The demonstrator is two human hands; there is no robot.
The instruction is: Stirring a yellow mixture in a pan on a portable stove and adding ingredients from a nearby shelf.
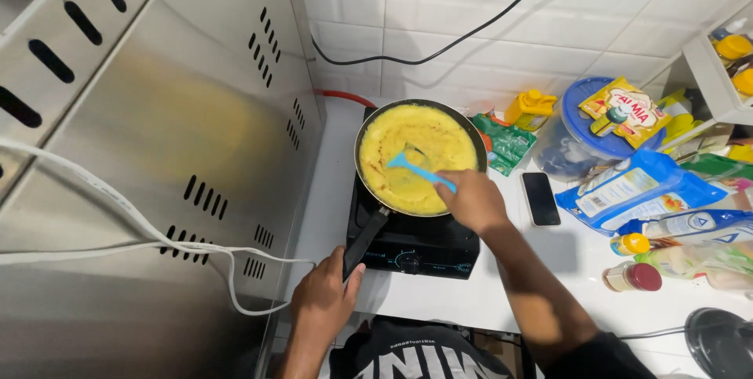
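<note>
A: At the near counter edge, L hand wraps the tip of the black pan handle, fingers closed round it. Handle runs up and to the right, away from the body, to the frying pan on the small black stove.

B: And the R hand?

A: Further out, just past the pan's right rim, fist closed on a blue spatula. Spatula's long axis points up-left, blade resting on the yellow omelette near its centre. So R hand is the nearer one to the food, L only steadies the handle.

B: Anything hidden?

A: Spatula grip is buried in the fist. Can't see under the omelette. Phone lies flat just right of the stove; packets beyond it run off the frame edge.
</note>
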